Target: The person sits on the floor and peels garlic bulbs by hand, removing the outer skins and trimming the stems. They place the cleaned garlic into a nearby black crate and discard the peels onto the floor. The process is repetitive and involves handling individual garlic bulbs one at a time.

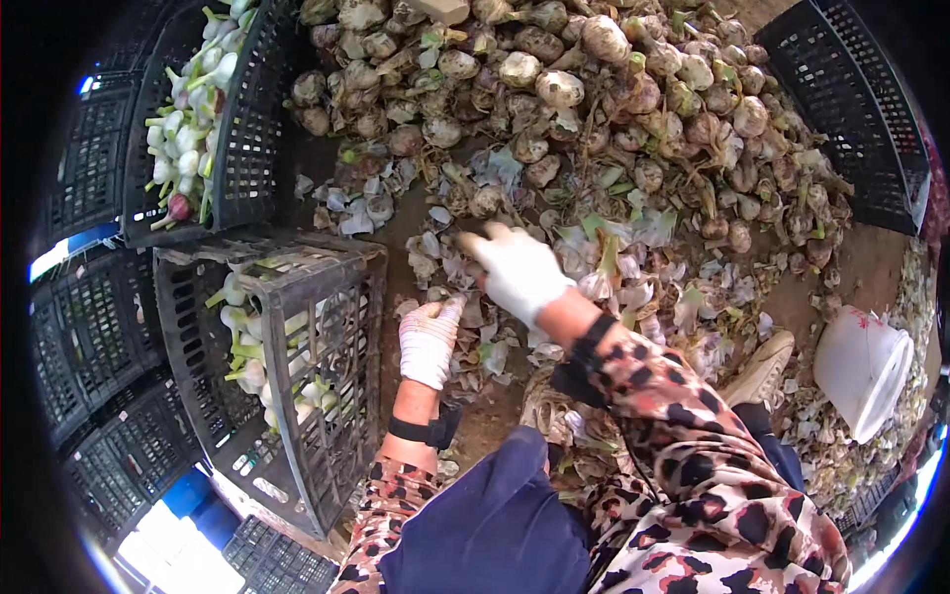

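Note:
My right hand (519,273), in a white glove, reaches over the loose garlic skins (493,349) with its fingers apart. No object shows in it, though its underside is hidden. Just beyond its fingertips lies a soil-stained garlic bulb (487,200) at the near edge of a large heap of unpeeled garlic (560,89). Lower and to the left is my left hand (430,338), also gloved, with thumb and fingers drawn close together. Whether it pinches anything is not visible. It is beside a slatted plastic crate (323,278) with cleaned white garlic bulbs (252,375) inside.
Another black crate (252,141) of cleaned garlic (185,141) stands at the upper left, near stacked crates (89,319). A black crate (846,111) borders the heap at the upper right. A white bucket (861,371) lies tilted near my shoe (761,367).

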A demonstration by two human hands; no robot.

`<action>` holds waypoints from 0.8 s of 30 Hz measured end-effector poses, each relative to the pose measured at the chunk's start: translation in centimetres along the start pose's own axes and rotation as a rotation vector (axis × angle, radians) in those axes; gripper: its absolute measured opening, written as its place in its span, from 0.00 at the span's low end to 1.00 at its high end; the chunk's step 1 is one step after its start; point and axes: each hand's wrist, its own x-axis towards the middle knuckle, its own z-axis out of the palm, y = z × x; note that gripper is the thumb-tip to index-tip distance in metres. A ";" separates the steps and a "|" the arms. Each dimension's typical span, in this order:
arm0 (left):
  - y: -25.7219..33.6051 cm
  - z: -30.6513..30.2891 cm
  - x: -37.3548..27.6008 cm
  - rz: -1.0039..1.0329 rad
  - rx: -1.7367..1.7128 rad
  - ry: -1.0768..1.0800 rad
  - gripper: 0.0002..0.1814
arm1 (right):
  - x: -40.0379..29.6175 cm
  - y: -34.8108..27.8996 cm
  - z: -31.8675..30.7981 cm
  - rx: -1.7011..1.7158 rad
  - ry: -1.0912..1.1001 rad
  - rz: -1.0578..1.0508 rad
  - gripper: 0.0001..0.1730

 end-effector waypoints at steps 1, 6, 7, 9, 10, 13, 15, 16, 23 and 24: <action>-0.2 0.1 -0.1 0.030 -0.144 0.037 0.13 | 0.9 -0.6 1.5 -0.092 -0.010 0.033 0.20; -0.9 1.1 -0.3 -0.026 -0.540 0.094 0.17 | 1.2 0.0 3.6 0.006 -0.091 0.110 0.22; -0.1 1.7 -0.5 -0.153 -0.719 -0.014 0.21 | -0.2 0.7 3.5 0.139 -0.024 0.187 0.25; 1.1 2.1 -1.3 -0.093 -0.865 -0.150 0.27 | -2.3 0.5 2.9 0.237 0.199 0.156 0.31; 1.5 2.7 -1.7 -0.065 -0.948 -0.217 0.30 | -3.2 -1.2 1.2 0.267 0.246 0.146 0.30; 2.3 4.1 -1.8 0.265 -0.911 -0.228 0.35 | -5.9 -2.4 0.8 0.176 0.342 0.036 0.29; 4.1 2.9 -2.6 0.073 -1.088 -0.323 0.28 | -7.7 -1.1 -0.6 0.461 0.304 0.019 0.30; 4.4 2.2 -2.9 0.142 -1.040 -0.311 0.28 | -8.4 -1.6 -2.6 0.667 0.228 0.201 0.29; 5.9 2.7 -4.4 0.660 -0.415 0.082 0.40 | -8.5 -2.4 -6.4 1.000 0.031 0.434 0.35; 6.2 2.3 -4.4 0.747 -0.265 0.143 0.41 | -8.6 -2.9 -5.8 1.113 0.150 0.407 0.33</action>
